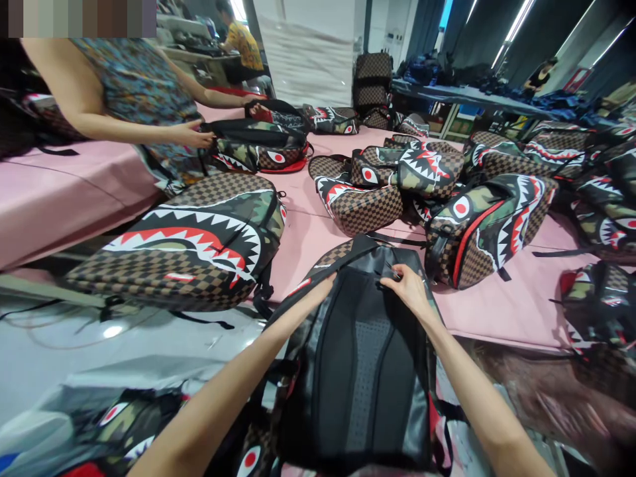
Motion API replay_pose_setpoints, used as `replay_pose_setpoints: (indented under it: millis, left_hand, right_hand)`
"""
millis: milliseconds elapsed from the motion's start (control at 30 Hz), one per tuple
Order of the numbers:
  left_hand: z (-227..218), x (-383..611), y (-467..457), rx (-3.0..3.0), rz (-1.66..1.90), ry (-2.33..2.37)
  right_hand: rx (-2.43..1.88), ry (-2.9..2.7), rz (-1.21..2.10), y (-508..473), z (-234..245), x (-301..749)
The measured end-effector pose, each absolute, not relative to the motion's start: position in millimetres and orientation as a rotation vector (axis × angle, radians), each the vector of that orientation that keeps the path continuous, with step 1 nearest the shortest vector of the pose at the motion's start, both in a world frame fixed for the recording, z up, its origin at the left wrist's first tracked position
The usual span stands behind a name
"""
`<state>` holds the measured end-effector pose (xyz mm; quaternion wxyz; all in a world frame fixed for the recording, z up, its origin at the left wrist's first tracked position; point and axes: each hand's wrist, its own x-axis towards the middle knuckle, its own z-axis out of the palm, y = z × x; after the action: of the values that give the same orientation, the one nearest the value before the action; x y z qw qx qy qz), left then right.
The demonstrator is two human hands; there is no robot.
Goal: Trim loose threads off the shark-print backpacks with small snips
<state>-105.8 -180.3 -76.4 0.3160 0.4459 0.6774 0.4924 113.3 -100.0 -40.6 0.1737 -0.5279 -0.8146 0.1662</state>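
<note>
We judge the black-backed backpack (pixel 366 358), lower centre of the frame, soft, light and slightly slick, best held by its top. It extends below our right hand (pixel 407 289), which pinches a small metal tool (pixel 396 272) (snips, perhaps), and our left hand (pixel 325 287), partly hidden, whose hold we cannot tell.

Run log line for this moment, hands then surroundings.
left hand: partly hidden, at top of backpack; right hand: pinching small metal tool; around: patterned backpacks, pink tabletop

The right hand (pixel 408 286) holds a small tool (pixel 396 272) at a backpack (pixel 365 358).
</note>
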Motion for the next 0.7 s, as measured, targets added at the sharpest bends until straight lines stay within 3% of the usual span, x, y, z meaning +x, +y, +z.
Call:
replay_pose_setpoints:
  millis: [233, 367, 533, 700]
  left_hand:
    - [-90.2, -69.2, -258.3, 2.014, 0.582, 2.036]
    - [-99.3, -60.3, -303.9, 2.182, 0.38, 2.038]
    - [-89.8, -71.8, -387.9, 2.143, 0.389, 1.871]
    - [-91.7, -86.0, -449.2, 1.58, 0.733, 2.184]
  right_hand:
    - [-1.418, -2.394, 0.378, -111.9, -55.1, 166.7]
    - [-1.28, -2.296, 0.636, -119.3, -59.4, 182.8]
    - [-1.431, -1.832, 0.854, -178.9, -74.3, 244.5]
    - [-1.659, -1.596, 0.971, -276.5, -88.6, 295.7]
